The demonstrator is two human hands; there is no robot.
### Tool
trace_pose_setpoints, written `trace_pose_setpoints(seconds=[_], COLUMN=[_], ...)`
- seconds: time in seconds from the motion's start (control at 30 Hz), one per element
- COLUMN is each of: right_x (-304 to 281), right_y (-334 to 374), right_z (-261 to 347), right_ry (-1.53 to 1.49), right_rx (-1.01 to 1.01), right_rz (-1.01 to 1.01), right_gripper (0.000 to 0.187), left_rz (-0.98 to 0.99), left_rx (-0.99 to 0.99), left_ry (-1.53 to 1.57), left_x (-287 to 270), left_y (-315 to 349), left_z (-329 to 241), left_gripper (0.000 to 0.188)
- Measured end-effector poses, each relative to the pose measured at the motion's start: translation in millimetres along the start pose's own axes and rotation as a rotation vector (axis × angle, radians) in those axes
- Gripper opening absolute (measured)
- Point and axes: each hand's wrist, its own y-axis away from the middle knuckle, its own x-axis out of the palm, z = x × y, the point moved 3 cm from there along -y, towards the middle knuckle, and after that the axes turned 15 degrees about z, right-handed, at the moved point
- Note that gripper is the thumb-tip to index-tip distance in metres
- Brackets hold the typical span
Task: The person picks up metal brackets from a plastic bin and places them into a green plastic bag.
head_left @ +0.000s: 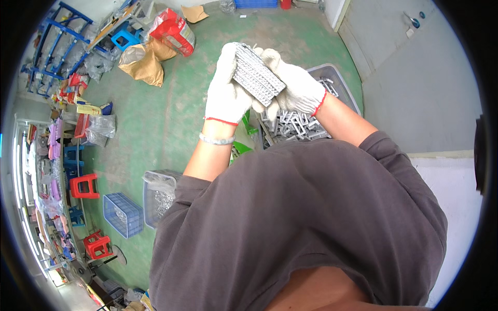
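Both hands, in white knitted gloves with red cuffs, are raised in front of me. Between them is a compact stack of small silver-grey metal parts [258,75], lined up in close rows and tilted down to the right. My left hand [226,90] is closed along its left side, while my right hand [298,85] grips it from the right; some fingertips are hidden beneath it. Below my right hand stands a grey bin [354,98] holding many loose grey metal pieces [296,125]. My forearm and body hide part of that bin.
Something bright green [241,140] lies beside the bin. A grey tub [150,202] with plastic film and a blue crate [124,220] stand at left. Farther off are paper sacks [142,65], a red-and-white bag [174,32], red stools [84,186] and shelving. A grey door [415,78] is at right.
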Motion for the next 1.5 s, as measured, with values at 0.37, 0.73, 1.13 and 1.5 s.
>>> trace_pose_setpoints(seconds=[0.37, 0.73, 1.13, 1.5], right_x=[-12, -17, -16, -34], right_y=[9, 12, 12, 13], right_z=[19, 16, 12, 0], right_ry=[0.223, 0.047, -0.206, -0.425], right_rx=[0.099, 0.088, 0.005, -0.041], right_rz=[-0.033, 0.103, -0.025, 0.077], right_gripper=[0.03, 0.027, 0.03, 0.028], left_rz=[-0.137, -0.139, -0.129, -0.088], left_rx=[0.063, 0.111, 0.111, 0.127], left_ry=[-0.157, -0.267, -0.484, -0.667], left_x=[4, 9, 15, 12], left_y=[0, 7, 11, 6], left_z=[7, 0, -8, 0], left_gripper=[0.033, 0.032, 0.043, 0.038])
